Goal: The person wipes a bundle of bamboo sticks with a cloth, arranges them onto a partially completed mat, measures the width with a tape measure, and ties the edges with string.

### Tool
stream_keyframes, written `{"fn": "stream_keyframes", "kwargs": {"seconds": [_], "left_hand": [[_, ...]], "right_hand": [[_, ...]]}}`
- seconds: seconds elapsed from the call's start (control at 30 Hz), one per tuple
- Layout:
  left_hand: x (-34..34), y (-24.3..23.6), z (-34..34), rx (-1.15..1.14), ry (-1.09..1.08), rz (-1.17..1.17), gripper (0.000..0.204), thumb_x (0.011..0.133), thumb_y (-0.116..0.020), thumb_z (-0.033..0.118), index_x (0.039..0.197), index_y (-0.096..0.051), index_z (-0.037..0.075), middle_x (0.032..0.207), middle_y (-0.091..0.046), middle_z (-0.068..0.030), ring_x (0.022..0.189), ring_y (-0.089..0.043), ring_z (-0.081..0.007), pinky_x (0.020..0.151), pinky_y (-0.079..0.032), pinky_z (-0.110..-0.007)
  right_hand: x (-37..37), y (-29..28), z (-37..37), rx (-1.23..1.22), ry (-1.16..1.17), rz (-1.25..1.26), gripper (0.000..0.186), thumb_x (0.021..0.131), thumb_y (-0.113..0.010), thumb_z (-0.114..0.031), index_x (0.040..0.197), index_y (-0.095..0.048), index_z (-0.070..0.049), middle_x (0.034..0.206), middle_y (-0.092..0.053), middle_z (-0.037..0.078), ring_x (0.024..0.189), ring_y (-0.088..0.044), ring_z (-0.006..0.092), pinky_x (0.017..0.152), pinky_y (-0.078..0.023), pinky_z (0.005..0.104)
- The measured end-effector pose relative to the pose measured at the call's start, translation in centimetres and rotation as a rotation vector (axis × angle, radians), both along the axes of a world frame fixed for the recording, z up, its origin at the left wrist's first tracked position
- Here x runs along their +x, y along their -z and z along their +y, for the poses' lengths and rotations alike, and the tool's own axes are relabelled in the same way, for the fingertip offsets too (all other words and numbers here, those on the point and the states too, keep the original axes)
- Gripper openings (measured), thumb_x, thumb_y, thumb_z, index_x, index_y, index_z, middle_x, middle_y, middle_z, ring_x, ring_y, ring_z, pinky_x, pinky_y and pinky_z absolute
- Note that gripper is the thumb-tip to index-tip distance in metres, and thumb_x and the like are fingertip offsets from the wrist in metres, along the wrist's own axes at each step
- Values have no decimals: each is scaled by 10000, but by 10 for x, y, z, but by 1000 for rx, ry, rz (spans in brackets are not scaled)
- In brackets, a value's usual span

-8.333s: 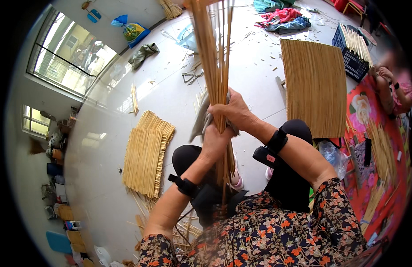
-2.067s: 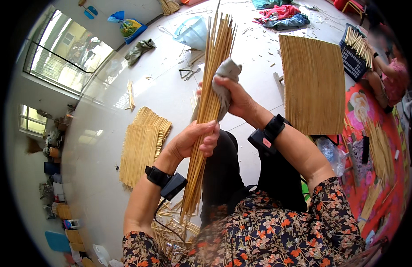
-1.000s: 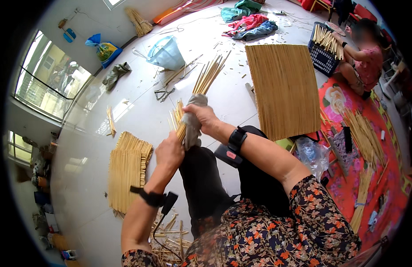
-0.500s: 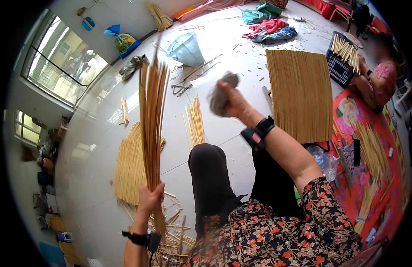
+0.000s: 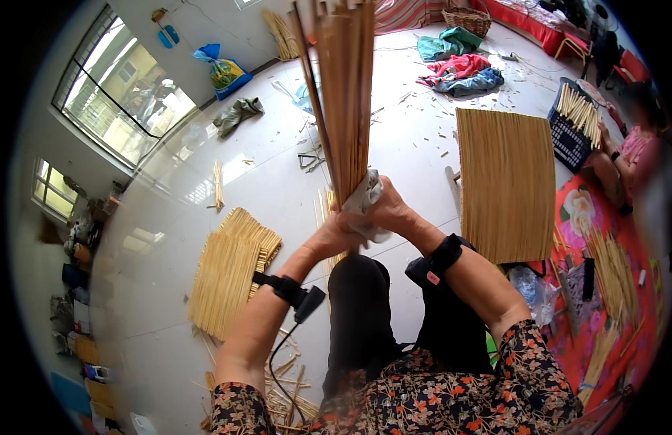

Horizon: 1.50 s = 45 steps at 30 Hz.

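Holding a bundle of sticks (image 5: 344, 94) upright in front of the body, the person has both hands meeting at its lower end, above the knees. The left hand (image 5: 334, 235) is wrapped around the base of the bundle, its grip pressed together on the sticks; the right hand (image 5: 392, 214) is closed over a grey cloth (image 5: 365, 203) that it presses against the same spot. Judging by this pose, the step in hand looks like gathering and evening up the bundle, with the cloth padding the palm; the next move probably calls for keeping the sticks tight at the base so none slide out, while the loose tops are brought level. One bundle is in the hands, and one cloth. On the pale floor (image 5: 278, 181) lie two flat batches of the same sticks: a smaller stepped pile (image 5: 227, 272) to the left and a larger even mat (image 5: 506, 181) to the right. A dark crate (image 5: 571, 127) with more sticks stands beyond the mat, near another person (image 5: 626, 145) seated at the right edge. Each wrist carries one black band, two in all.
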<state>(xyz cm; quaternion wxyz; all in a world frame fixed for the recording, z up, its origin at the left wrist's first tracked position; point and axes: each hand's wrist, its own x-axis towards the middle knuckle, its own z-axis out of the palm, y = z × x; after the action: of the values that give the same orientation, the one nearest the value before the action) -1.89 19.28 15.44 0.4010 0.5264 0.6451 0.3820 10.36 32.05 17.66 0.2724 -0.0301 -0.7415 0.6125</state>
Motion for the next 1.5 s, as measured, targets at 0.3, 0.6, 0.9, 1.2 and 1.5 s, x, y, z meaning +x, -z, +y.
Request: {"fn": "stream_keyframes", "kwargs": {"seconds": [0.3,0.6,0.9,1.2,1.5], "left_hand": [[11,39,-6,118,-60,-141,364,858,-803,154,1157,-640,24,1130,-655,-60,1070,-589,-132,919,-504,-318],[26,78,-77,222,-142,203,417,851,-793,228,1189,-628,48,1121,-669,-105,1101,-621,-222,961,-490,-371],[44,117,-134,219,-330,358,505,914,-686,213,1355,-507,41,1263,-564,-146,1249,-508,-243,1070,-403,-367],[152,-22,-271,-41,-391,566,512,765,-841,200,1193,-635,7,1175,-655,-213,1080,-661,-342,927,-536,-406],[53,-61,-216,-474,-168,497,510,721,-880,258,1090,-648,-6,1014,-690,-137,930,-660,-247,825,-524,-366]], "right_hand": [[-1,8,-24,386,91,15,387,698,-839,-135,984,-627,17,843,-697,150,753,-703,257,698,-568,350],[2,25,-74,535,-15,-131,388,694,-831,-210,972,-623,-38,819,-678,154,736,-677,340,689,-553,401],[17,40,-116,863,46,109,148,765,-647,-148,768,-533,-54,685,-608,84,677,-654,273,649,-521,376],[22,47,-134,1123,102,177,110,768,-610,-115,711,-519,-90,655,-544,49,642,-579,225,625,-467,351],[21,57,-142,1342,156,321,108,755,-622,-152,737,-550,-73,633,-555,18,590,-553,164,598,-429,316]]}}
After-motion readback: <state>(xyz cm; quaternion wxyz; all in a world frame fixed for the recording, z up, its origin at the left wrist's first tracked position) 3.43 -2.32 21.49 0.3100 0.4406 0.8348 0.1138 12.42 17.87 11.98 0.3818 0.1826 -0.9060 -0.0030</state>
